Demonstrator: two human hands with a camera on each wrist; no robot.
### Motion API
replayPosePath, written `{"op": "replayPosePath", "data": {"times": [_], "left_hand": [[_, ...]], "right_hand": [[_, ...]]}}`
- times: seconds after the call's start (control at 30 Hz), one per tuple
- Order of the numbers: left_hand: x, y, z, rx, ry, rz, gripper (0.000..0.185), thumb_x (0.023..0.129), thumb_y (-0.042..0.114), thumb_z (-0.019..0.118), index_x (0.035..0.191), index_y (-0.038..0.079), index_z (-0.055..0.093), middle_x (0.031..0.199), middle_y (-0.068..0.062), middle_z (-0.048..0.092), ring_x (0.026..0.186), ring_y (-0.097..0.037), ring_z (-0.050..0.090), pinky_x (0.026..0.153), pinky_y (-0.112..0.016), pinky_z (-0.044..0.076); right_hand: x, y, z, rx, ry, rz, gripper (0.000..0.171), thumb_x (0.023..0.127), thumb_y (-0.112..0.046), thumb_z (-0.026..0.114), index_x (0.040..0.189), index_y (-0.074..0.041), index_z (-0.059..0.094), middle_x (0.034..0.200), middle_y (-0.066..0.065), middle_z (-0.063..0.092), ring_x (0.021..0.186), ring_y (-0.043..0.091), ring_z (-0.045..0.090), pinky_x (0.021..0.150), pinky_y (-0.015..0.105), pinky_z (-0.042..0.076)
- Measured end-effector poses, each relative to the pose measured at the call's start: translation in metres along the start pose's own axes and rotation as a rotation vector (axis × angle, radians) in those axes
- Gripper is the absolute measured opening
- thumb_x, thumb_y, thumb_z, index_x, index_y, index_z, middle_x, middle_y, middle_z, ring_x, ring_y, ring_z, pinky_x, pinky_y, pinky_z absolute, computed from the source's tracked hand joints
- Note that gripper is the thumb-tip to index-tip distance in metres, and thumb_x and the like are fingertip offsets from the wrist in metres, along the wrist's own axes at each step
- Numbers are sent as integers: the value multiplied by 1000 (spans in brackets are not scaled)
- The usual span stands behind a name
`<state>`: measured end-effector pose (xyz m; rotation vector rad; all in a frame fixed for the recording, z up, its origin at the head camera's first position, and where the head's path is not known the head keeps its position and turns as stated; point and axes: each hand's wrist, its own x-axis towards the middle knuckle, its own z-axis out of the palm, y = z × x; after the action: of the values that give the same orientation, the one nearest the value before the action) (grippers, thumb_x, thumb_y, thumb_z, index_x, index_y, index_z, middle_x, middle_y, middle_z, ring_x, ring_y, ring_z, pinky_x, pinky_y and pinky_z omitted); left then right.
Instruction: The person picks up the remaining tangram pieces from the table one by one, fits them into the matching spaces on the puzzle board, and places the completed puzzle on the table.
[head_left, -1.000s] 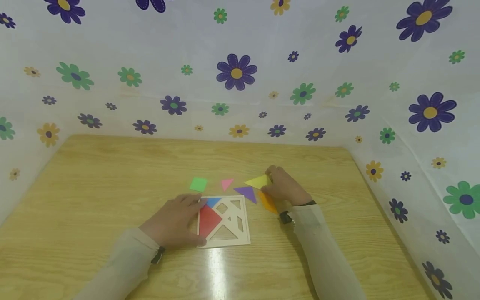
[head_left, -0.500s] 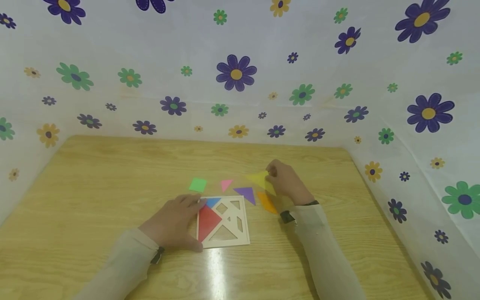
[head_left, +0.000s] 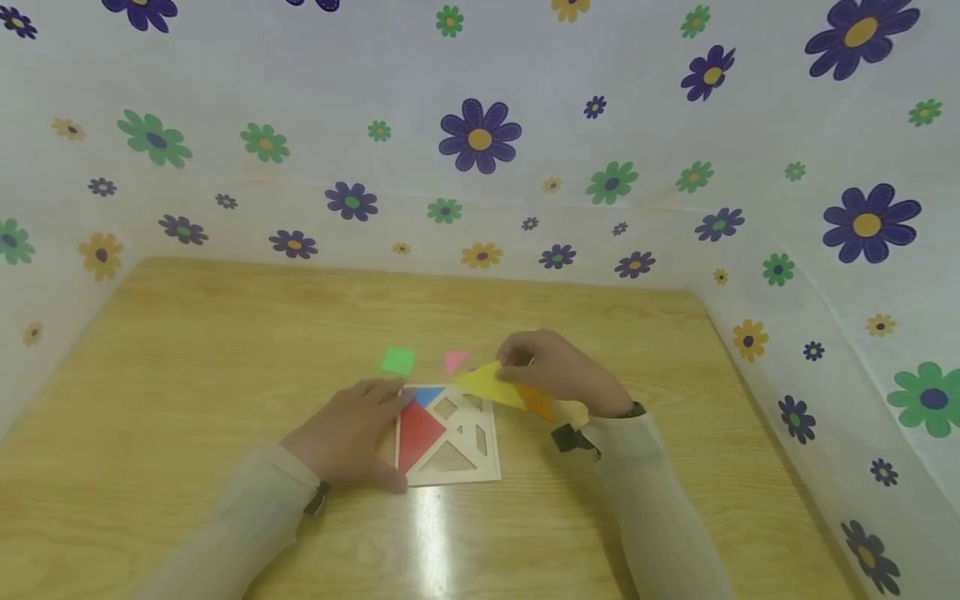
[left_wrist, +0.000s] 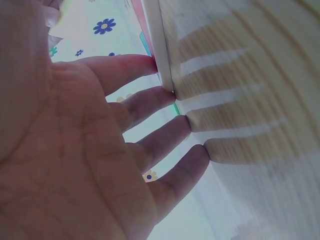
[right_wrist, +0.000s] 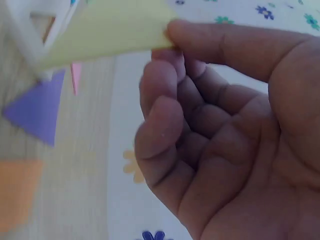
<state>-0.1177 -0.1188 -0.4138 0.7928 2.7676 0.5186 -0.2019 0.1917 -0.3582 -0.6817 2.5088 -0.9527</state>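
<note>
While the left hand [head_left: 352, 437] lies flat, steadying the puzzle frame [head_left: 450, 437], the right hand [head_left: 558, 375] pinches the yellow triangle [head_left: 487, 385] above it; seating likely needs turning.

yellow triangle [head_left: 489, 385] in right hand [head_left: 558, 372], now off the table, nearer the white frame [head_left: 491, 467]

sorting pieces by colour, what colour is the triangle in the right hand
Yellow; the triangle pinched by the right hand shows best in the head view.

Light: bright and even, cast from overhead
Glare: a white streak is seen on the glossy wooden table [head_left: 431, 533]
Blur: both wrist views are softened up close
</note>
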Motion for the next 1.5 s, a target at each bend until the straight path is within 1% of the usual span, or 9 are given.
{"op": "replayPosePath", "data": {"times": [0.2,0.33,0.5,0.8,0.97,1.1,1.23,1.4,1.5], "left_hand": [[2,-3,1,-5,-14,-17,112,68,60,86,158,8,42,163,-16,39,149,-42,33,117,-64,33],[3,-1,-1,-19,-18,-35,111,70,58,86,158,7,42,163,-15,39,149,-41,33,117,-63,32],[3,-1,-1,-37,-22,-55,110,71,57,85,159,7,40,164,-14,37,151,-39,32,119,-62,30],[1,2,-3,-23,-14,-46,105,74,52,78,159,4,39,165,-16,36,150,-39,33,118,-61,33],[2,1,-2,-8,-7,-33,107,76,63,75,159,5,39,165,-14,35,150,-37,34,117,-60,33],[3,1,-2,-22,-17,-46,107,80,69,72,159,5,39,165,-14,35,150,-38,33,118,-61,32],[3,0,-2,-32,-24,-63,102,84,65,71,159,5,38,165,-15,35,150,-40,33,118,-63,31],[2,0,-1,-40,-18,-61,97,84,55,76,159,5,39,164,-15,36,150,-40,33,118,-63,31],[1,-1,-1,-34,-8,-54,97,84,54,76,159,4,39,164,-15,36,150,-40,33,118,-64,31]], "right_hand": [[4,-11,13,19,-193,-107,7,97,-18,72,92,-15,69,85,-4,64,81,17,57,74,31,51],[6,-12,21,27,-256,-120,8,97,-18,72,91,-16,68,84,-5,62,80,15,55,74,29,49],[7,-13,26,24,-252,-128,8,97,-16,72,91,-15,67,82,-5,60,78,14,53,71,27,46],[9,-13,33,24,-276,-147,5,98,-15,71,93,-15,69,89,-5,63,86,16,56,80,30,51],[12,-10,40,-18,-291,-132,6,98,-18,72,93,-17,70,91,-6,63,87,15,56,81,31,52],[15,-7,45,-33,-307,-121,5,97,-18,72,93,-17,70,88,-7,65,84,13,56,79,30,52],[15,-8,49,-29,-321,-99,5,97,-19,72,94,-16,71,87,-7,66,80,12,56,77,30,52],[15,-9,55,-15,-341,-52,6,97,-21,72,96,-16,69,88,-7,65,80,12,56,76,29,51],[16,-10,57,-25,-339,-26,6,97,-21,72,95,-17,67,88,-5,63,79,12,55,75,30,51]]}}
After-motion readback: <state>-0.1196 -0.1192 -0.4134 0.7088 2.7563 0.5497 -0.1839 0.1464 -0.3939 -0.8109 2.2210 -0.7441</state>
